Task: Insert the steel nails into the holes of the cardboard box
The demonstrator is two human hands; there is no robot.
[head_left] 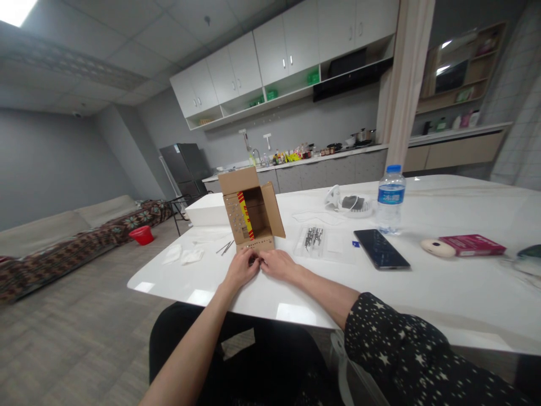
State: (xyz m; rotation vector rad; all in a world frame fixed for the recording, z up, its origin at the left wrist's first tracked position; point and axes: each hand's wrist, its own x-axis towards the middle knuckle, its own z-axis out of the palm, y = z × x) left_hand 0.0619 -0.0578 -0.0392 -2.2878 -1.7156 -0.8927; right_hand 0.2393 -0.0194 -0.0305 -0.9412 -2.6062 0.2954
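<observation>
Where the cardboard box stands near the front-left corner of the white counter, I have both hands at its base. The box sits upright with its opening toward me, its top flap up and a side flap swung out to the right; a red and yellow strip runs down the inside of the left wall, and that wall and the low front lip carry rows of small punched holes. My left hand and right hand meet just in front of that lip, fingertips together and touching or nearly touching it. The fingers are curled inward, but I cannot tell whether either grip is pinching something small or simply resting closed on nothing.

To do this well, I judge that small, slow finger moves matter, with the wrists planted on the counter so the light box does not slide or tip backward.

Just left of the box lie 2 or so thin metal pins and some white tissue. To the right sits a clear bag of small metal parts, then a dark phone and a water bottle. Toward the right edge lie a red booklet and a pale oval object.
</observation>
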